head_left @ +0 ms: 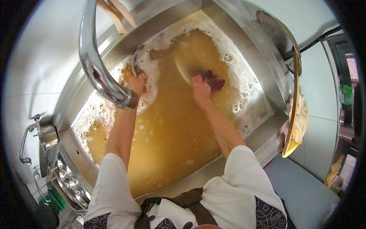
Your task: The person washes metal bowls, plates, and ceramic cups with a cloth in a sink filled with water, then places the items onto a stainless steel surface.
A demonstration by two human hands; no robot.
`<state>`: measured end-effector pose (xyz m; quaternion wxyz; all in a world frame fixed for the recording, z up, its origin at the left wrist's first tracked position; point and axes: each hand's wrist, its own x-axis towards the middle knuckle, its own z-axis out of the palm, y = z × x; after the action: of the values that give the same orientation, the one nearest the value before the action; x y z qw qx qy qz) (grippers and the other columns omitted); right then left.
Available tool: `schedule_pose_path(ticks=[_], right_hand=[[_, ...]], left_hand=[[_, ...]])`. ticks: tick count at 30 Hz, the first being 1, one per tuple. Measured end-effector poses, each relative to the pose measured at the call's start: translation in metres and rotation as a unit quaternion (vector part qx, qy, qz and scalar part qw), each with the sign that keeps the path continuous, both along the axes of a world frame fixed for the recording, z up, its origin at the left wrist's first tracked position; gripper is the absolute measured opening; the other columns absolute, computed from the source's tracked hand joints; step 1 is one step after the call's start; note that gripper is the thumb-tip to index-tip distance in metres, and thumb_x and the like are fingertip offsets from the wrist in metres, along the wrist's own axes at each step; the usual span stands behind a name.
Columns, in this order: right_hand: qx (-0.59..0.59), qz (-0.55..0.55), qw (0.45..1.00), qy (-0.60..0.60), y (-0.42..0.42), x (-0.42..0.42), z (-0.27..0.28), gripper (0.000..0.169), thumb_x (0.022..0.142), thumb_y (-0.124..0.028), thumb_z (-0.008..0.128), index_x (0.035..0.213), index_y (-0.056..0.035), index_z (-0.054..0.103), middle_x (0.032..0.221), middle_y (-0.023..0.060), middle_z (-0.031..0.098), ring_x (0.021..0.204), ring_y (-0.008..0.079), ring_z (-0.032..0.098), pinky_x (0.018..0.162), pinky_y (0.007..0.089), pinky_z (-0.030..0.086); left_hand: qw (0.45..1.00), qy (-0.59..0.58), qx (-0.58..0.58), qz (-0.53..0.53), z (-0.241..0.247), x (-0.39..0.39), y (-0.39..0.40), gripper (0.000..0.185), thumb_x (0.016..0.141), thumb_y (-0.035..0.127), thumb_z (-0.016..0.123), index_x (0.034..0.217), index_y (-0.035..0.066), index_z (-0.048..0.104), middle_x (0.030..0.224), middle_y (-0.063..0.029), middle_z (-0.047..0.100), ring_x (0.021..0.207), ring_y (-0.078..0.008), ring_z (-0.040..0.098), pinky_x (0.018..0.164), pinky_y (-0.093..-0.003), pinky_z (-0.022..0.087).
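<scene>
Both my hands work in a stainless steel sink (251, 48) filled with cloudy brown water (171, 120) and patches of foam. My left hand (137, 83) is at the far left side, closed at the lower end of a thin curved rim (133, 61), probably of a dish. Foam and food scraps hide the rest of that piece. Near the middle right, my right hand (201, 89) holds a dark red cloth or scrubber (215, 81) at the water's surface. Beside it a pale curved dish edge (180, 67) shows faintly underwater.
A chrome faucet (98, 73) arches over my left forearm. A wooden-handled mesh strainer (278, 37) leans at the right rim, near a pale glove (300, 114). At left are a metal pot (49, 137), a wall tap (24, 143) and several metal bowls (68, 177).
</scene>
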<state>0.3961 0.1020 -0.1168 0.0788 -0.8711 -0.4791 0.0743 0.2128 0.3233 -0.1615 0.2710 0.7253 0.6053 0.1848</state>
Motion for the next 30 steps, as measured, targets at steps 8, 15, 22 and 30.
schedule_pose_path(ticks=[8,15,22,30], right_hand=[[0.051,0.023,0.997,-0.048,-0.031,-0.008,0.012,0.013,0.072,-0.007,0.050,0.084,-0.0037,0.050,0.086,0.0114,0.047,0.073,0.0294,0.055,0.052,0.0350,0.050],[0.072,0.082,0.991,-0.074,-0.057,-0.028,0.036,0.013,0.069,-0.007,0.054,0.082,-0.0039,0.052,0.079,0.0090,0.048,0.072,0.0276,0.055,0.049,0.0334,0.049],[0.053,0.119,0.989,-0.071,-0.084,-0.050,0.047,0.016,0.067,-0.004,0.055,0.083,-0.0035,0.052,0.083,0.0099,0.048,0.073,0.0276,0.053,0.049,0.0319,0.049],[0.011,0.221,0.973,-0.066,-0.113,-0.086,0.052,0.013,0.068,-0.005,0.056,0.081,-0.0035,0.051,0.082,0.0093,0.048,0.076,0.0269,0.052,0.047,0.0311,0.050]], left_hand=[[0.854,-0.325,-0.377,0.151,0.055,-0.005,-0.067,0.018,0.082,0.017,0.049,0.085,0.000,0.043,0.075,-0.0111,0.047,0.059,-0.0215,0.049,0.047,-0.0357,0.045],[0.812,-0.388,-0.388,0.201,0.051,-0.054,-0.106,0.027,0.070,0.001,0.046,0.096,-0.004,0.043,0.083,-0.0143,0.052,0.066,-0.0254,0.058,0.049,-0.0354,0.053],[0.880,-0.363,-0.266,0.150,0.125,-0.101,-0.167,0.036,0.073,0.001,0.043,0.108,0.001,0.040,0.094,-0.0110,0.050,0.078,-0.0225,0.055,0.061,-0.0351,0.053],[0.977,-0.203,-0.017,0.065,0.148,-0.175,-0.206,0.049,0.066,-0.002,0.042,0.115,0.000,0.036,0.104,-0.0199,0.049,0.100,-0.0310,0.048,0.084,-0.0372,0.037]])
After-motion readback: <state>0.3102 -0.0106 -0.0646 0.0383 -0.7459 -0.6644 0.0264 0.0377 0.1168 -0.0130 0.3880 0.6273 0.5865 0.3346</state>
